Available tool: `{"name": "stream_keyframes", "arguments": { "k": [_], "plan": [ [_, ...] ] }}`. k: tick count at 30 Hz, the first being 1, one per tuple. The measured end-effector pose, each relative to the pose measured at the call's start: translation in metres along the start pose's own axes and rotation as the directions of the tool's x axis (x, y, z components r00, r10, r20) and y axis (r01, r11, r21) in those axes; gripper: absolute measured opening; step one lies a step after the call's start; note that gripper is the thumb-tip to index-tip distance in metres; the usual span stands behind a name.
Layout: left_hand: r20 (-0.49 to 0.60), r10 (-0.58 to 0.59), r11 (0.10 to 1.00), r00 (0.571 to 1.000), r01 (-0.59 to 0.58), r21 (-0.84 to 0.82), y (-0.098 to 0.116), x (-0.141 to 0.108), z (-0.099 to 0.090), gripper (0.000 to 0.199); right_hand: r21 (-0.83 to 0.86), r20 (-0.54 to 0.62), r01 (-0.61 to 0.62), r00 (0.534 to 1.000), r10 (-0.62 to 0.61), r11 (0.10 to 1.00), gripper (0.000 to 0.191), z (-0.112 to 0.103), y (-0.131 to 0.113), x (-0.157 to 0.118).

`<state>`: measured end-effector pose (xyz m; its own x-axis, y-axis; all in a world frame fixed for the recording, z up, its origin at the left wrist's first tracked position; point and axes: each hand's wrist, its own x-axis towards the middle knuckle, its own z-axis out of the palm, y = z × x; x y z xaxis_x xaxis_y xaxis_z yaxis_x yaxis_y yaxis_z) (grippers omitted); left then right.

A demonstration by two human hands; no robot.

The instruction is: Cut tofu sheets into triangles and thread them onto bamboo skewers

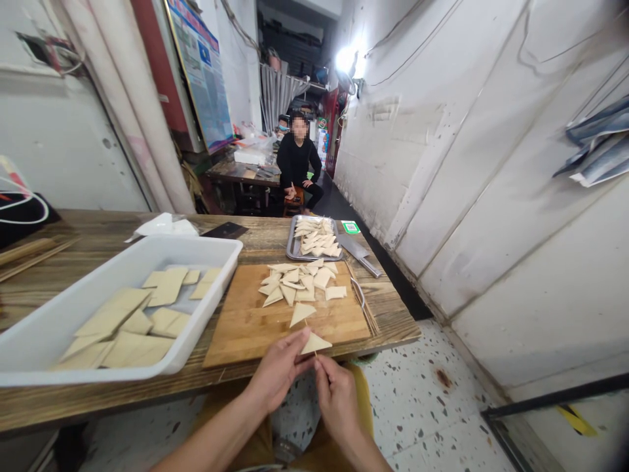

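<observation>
My left hand (pixel 282 367) pinches a pale triangular piece (pixel 316 343) at the near edge of the wooden cutting board (pixel 236 328). A thin stick (pixel 316 354) runs into this piece from below, and my right hand (pixel 338 396) has its thumb and fingers closed on the stick's lower end. Just beyond, a second triangle (pixel 301 314) appears to be on the stick's upper part. Farther back on the board lies a loose pile of triangular pieces (pixel 289 283), with a small four-sided piece (pixel 336 292) at its right.
A white tub (pixel 234 252) of flat sheets stands left. Behind the board are a metal tray (pixel 289 246) of pieces and a cleaver (pixel 354 249). Sticks (pixel 371 308) lie along the board's right edge. A person (pixel 299 157) sits farther back; another head shows behind.
</observation>
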<state>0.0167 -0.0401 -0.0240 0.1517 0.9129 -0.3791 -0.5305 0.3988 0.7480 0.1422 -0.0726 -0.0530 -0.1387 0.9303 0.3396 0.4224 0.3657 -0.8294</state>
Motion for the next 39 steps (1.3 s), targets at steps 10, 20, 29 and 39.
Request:
{"name": "stream_keyframes", "arguments": {
  "k": [10,20,29,39],
  "plan": [
    [-0.159,0.115,0.993,0.981,-0.120,-0.021,0.022,0.016,-0.012,0.017,-0.036,0.101,0.038,0.994,-0.034,0.999,0.029,-0.001,-0.004,-0.006],
    [-0.078,0.073,0.997,0.994,-0.075,-0.023,0.016,0.014,-0.004,0.018,-0.042,0.050,0.005,0.999,-0.003,0.999,0.030,0.001,0.002,-0.004],
    [-0.076,0.287,0.858,0.955,-0.220,0.464,0.020,0.025,-0.020,0.035,-0.055,0.010,-0.018,1.000,0.018,0.998,0.031,0.000,0.008,-0.001],
    [0.545,0.375,-0.521,0.749,-0.316,0.793,0.079,0.069,-0.036,0.034,-0.075,-0.033,-0.075,0.997,0.073,0.994,0.033,-0.008,0.016,-0.005]
  ]
}}
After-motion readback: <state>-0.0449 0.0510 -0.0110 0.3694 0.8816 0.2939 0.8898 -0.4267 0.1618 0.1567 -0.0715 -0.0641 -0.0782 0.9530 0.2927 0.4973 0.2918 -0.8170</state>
